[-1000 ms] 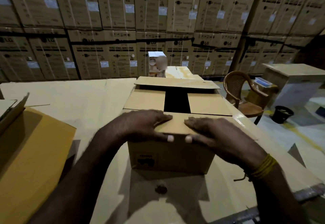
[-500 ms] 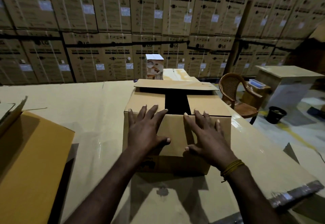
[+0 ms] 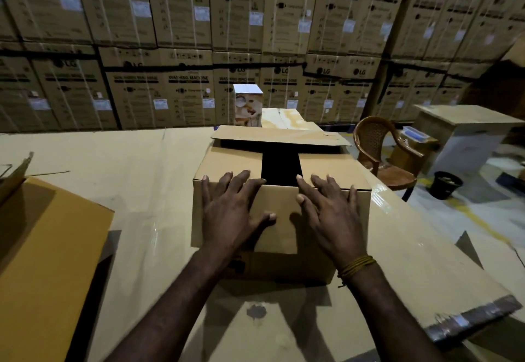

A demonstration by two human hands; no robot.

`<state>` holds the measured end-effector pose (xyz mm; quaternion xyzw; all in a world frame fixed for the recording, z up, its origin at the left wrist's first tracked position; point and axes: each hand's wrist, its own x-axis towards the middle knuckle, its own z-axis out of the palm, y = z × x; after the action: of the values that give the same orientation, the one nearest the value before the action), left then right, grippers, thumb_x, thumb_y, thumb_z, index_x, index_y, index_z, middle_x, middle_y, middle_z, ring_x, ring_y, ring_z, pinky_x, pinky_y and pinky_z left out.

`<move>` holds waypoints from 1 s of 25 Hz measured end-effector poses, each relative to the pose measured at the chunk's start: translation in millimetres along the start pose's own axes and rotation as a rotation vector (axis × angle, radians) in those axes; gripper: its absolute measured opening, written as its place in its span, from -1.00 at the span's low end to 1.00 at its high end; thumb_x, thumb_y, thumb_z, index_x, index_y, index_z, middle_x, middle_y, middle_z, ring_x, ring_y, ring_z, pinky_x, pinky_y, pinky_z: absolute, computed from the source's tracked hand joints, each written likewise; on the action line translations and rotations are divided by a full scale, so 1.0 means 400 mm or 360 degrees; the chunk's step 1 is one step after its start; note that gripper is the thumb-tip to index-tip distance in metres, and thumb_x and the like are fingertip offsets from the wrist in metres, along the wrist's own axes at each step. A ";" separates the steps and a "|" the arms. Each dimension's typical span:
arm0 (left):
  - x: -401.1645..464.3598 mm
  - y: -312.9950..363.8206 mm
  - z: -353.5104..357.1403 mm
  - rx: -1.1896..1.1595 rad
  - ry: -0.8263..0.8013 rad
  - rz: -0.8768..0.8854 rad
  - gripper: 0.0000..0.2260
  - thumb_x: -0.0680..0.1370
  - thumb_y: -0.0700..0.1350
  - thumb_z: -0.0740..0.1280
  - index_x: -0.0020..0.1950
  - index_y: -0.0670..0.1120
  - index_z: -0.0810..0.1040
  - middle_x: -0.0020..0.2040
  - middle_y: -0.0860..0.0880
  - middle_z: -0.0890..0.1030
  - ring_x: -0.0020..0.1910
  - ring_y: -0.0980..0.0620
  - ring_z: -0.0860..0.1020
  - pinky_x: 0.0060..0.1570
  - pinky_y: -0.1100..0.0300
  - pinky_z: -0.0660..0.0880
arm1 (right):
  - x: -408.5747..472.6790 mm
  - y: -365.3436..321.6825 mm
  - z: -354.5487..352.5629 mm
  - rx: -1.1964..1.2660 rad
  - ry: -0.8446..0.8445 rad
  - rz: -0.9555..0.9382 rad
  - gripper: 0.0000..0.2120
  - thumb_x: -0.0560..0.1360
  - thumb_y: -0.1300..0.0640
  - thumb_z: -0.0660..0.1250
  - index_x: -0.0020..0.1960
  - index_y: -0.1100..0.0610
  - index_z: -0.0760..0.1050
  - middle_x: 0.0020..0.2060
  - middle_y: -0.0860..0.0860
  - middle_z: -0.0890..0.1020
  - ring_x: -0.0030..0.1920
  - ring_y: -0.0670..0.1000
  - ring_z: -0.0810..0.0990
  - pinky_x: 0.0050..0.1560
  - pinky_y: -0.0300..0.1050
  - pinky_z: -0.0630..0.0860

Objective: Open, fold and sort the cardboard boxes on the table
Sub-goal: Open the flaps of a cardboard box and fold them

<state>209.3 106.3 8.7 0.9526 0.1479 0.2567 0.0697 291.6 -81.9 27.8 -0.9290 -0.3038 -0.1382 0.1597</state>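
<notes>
A brown cardboard box (image 3: 221, 162) stands on the table (image 3: 136, 191) in front of me. Its two side flaps lie folded in, with a dark gap between them. The far flap (image 3: 279, 135) still sticks out level at the back. The near flap (image 3: 281, 219) is folded over toward me. My left hand (image 3: 230, 211) presses flat on it with straight, spread fingers. Beside it, my right hand (image 3: 329, 214) lies flat on the same flap, fingertips at the edge of the gap.
A yellow-brown box (image 3: 42, 262) sits at the table's left edge. A white printed carton (image 3: 247, 104) and a flat board (image 3: 284, 118) lie behind the box. A brown chair (image 3: 380, 151), black bin (image 3: 444, 185) and side table (image 3: 468, 126) stand right. Stacked washing-machine cartons (image 3: 255, 35) wall the back.
My hands went from gripping the near flap's edge to lying flat with spread fingers. The flap has come down toward me and my fingertips have slid up to the gap.
</notes>
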 end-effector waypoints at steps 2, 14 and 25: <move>0.021 0.017 -0.015 -0.0023 -0.0036 -0.0055 -0.45 0.53 0.41 0.02 0.49 0.28 0.23 0.55 0.12 0.23 0.55 -0.01 0.14 0.48 -0.19 -0.14 | 0.035 0.007 -0.003 -0.0096 -0.0056 0.0041 -0.54 0.66 -0.18 -0.15 0.55 -0.25 0.01 0.57 -0.06 0.16 0.58 0.05 0.00 0.50 0.23 -0.18; 0.278 0.063 0.017 -0.0041 -0.0490 -0.0189 -0.36 0.59 0.33 0.08 0.58 0.24 -0.12 0.60 -0.05 -0.30 0.58 -0.22 -0.10 0.46 -0.30 -0.02 | 0.280 0.092 -0.047 -0.0031 -0.0671 -0.0052 -0.34 0.60 -0.31 -0.03 0.57 -0.18 -0.24 0.56 0.00 -0.34 0.57 0.14 -0.26 0.47 0.36 -0.11; 0.484 0.043 0.100 0.0193 -0.0277 -0.0226 -0.24 0.56 0.33 0.17 0.58 0.20 -0.22 0.46 -0.05 -0.58 0.56 -0.28 -0.19 0.42 -0.29 0.21 | 0.480 0.180 0.000 0.0019 -0.0427 -0.0198 -0.22 0.55 -0.36 0.09 0.55 -0.23 -0.34 0.41 -0.03 -0.61 0.52 0.20 -0.40 0.45 0.46 -0.11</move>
<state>393.5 149.4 68.5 0.9608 0.2237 0.1581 0.0425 484.8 -37.0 80.4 -0.9176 -0.3802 -0.0206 0.1143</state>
